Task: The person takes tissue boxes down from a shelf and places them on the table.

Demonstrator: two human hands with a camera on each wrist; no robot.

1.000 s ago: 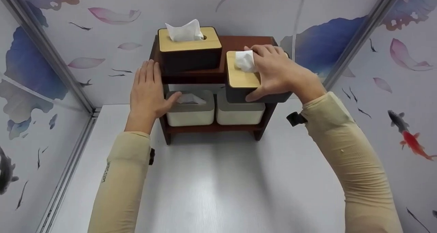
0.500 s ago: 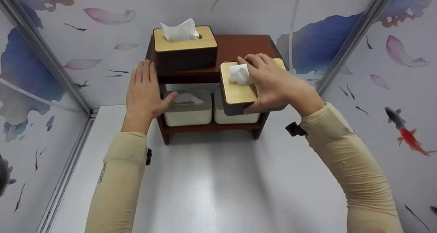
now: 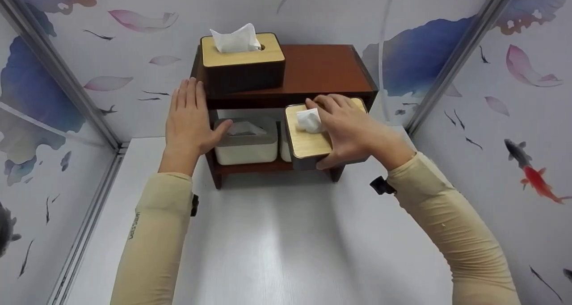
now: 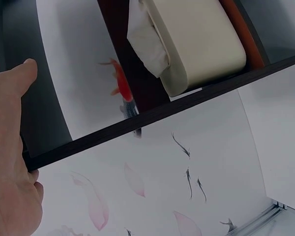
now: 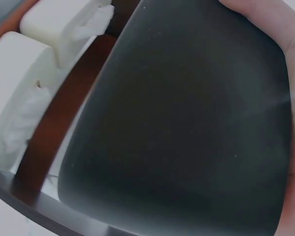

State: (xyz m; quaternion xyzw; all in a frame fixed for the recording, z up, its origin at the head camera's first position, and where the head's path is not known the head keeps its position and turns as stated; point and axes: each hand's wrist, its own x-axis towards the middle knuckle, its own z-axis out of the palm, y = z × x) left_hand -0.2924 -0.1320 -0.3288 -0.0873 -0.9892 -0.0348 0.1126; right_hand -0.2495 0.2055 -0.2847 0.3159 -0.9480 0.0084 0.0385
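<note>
My right hand (image 3: 346,131) grips a black tissue box (image 3: 313,139) with a wood-coloured lid from above, fingers over the far side and thumb on the near side. A white tissue (image 3: 309,120) pokes out of its lid. The box hangs in front of the shelf's right half; its dark side (image 5: 182,118) fills much of the right wrist view. My left hand (image 3: 188,117) lies flat with straight fingers against the left side of the brown shelf (image 3: 324,68). A matching tissue box (image 3: 243,75) stands on the top board at the left.
On the lower board sits a cream tissue box (image 3: 246,153) with a grey lid. A second cream box (image 5: 64,17) beside it is mostly hidden in the head view. Patterned wall panels (image 3: 491,117) enclose the sides, and white floor (image 3: 268,242) spreads in front.
My right hand has carried the black tissue box off the top board, forward and down to the shelf's front. The left hand stays against the shelf side.
</note>
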